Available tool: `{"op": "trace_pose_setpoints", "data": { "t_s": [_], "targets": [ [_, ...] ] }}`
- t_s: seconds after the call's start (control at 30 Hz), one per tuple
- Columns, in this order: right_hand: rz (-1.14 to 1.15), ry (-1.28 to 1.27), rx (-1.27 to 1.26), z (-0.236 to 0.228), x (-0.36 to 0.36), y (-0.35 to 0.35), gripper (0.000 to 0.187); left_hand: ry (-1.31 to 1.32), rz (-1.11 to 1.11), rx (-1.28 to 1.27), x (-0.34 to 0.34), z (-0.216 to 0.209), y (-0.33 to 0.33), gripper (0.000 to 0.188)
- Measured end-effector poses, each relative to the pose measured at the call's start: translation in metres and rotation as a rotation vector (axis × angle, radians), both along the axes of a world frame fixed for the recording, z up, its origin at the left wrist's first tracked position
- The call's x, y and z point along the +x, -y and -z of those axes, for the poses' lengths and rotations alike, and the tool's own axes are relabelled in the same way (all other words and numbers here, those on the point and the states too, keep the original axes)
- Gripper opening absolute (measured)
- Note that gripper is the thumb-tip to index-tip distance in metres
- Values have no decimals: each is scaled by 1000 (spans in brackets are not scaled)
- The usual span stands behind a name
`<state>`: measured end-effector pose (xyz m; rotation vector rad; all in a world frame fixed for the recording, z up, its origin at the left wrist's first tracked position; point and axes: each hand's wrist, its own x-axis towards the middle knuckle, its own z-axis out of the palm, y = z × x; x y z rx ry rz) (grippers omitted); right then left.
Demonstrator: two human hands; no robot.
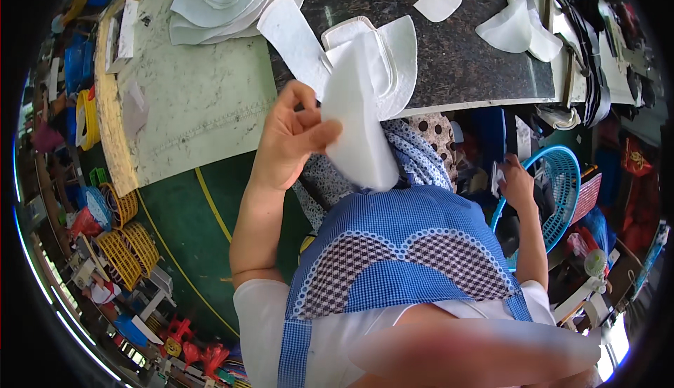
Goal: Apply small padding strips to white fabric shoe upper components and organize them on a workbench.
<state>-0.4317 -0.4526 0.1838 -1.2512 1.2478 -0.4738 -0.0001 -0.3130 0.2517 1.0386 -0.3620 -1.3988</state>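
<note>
My left hand (298,135) pinches a white curved sheet piece (359,118) between thumb and fingers, holding it upright in front of the table edge. Behind it, more white cut pieces (401,65) lie overlapping on the dark tabletop, along with a pale strip (293,34). Low on the right, my right hand (518,183) is beside the rim of a blue plastic basket (562,177). Its fingers are closed around something small and whitish, too unclear to name.
A stack of white rounded pieces (228,5) sits on the pale green board (189,93) at the left. Other white pieces (519,29) lie at the far right of the table. Yellow baskets (126,248) stand on the left, beyond the green floor (186,212).
</note>
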Motion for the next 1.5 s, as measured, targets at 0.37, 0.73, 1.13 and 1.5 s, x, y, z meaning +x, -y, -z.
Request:
{"op": "trace_pose_setpoints", "data": {
  "t_s": [0.37, 0.73, 1.13, 1.5],
  "targets": [
    [-570, 607, -29, -57, 175, -24, 29, -610, 646, 37, -47, 28, -8, 43],
    [-619, 50, -157, -78, 237, 41, 34, 849, -80, 95, -10, -6, 17, 25],
    [-659, -406, -803, -69, 227, 52, 26, 1659, 88, 233, 7, 4, 10, 22],
    [-986, -459, -1185, -62, 204, 23, 86, 2021, 508, -147, -18, 28, 5, 88]
  ]
}}
